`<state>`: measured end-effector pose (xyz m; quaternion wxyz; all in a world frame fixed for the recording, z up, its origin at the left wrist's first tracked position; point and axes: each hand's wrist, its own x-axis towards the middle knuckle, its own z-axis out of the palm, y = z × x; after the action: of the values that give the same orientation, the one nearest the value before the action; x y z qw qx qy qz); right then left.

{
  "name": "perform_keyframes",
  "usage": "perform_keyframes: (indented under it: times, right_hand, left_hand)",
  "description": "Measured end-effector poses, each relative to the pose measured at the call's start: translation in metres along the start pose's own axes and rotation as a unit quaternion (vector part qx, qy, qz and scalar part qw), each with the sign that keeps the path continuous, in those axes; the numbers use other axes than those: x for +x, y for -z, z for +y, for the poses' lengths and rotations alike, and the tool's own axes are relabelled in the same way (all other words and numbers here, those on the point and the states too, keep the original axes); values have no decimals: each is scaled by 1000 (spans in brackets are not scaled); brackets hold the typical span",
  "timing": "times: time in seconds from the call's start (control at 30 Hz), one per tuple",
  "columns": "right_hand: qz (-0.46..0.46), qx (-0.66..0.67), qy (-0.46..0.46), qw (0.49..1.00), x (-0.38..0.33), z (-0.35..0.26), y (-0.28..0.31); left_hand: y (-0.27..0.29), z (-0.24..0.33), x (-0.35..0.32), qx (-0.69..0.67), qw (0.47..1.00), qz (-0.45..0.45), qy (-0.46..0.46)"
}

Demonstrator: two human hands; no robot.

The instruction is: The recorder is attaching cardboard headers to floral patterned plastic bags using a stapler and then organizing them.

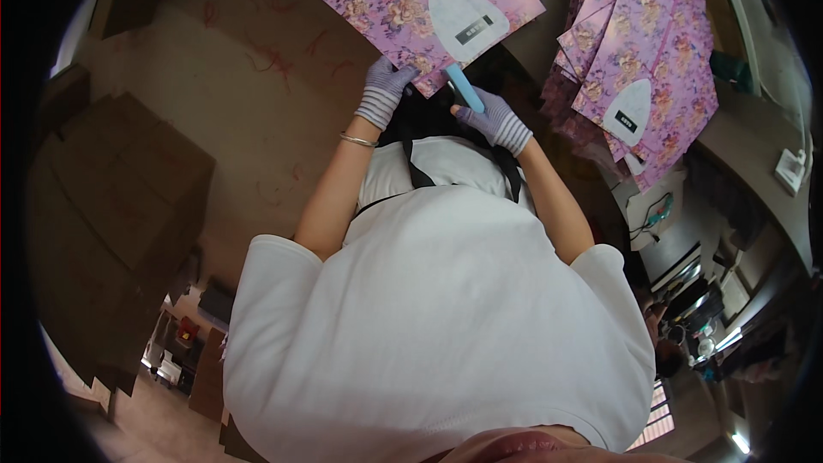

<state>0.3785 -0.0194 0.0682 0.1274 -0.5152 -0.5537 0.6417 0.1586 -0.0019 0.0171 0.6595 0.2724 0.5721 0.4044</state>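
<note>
A flat, pink-purple floral-printed package (403,13) with a white rounded panel lies tilted in front of me. My left hand (384,96), in a lilac knit glove with a striped cuff, is closed on its near left corner. In a matching glove, my right hand (497,118) wraps round a light-blue, narrow hand tool (464,88). The tool's far end meets the package's near edge, just below the white panel. I cannot make out the tool's exact kind, as the fingers cover part of it.
A fanned stack of similar floral packages (647,69) lies at the right, beside a pale curved table edge (771,206). Large brown cardboard boxes (120,180) stand at the left. Red thread scraps (273,64) are scattered on the floor ahead.
</note>
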Motion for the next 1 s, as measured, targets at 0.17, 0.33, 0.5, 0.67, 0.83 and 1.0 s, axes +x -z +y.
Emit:
perform_keyframes:
  times: [0.17, 0.33, 0.5, 0.67, 0.83, 1.0]
  right_hand:
    - [40, -117, -29, 992, 14, -11, -17]
    - [-70, 11, -133, 989, 16, -19, -7]
    - [81, 86, -94, 989, 22, 31, 44]
    - [166, -154, -79, 971, 22, 11, 51]
    - [93, 20, -122, 988, -6, -6, 53]
    - [165, 196, -85, 963, -72, 42, 58]
  left_hand:
    - [2, 7, -1, 7, 1000, -3, 13]
    - [20, 19, -10, 93, 995, -29, 4]
    - [65, 28, -25, 130, 989, -64, 2]
    - [69, 39, -33, 44, 997, -52, 35]
    - [65, 51, -35, -41, 997, -67, -10]
    - [37, 84, -18, 6, 989, -128, -71]
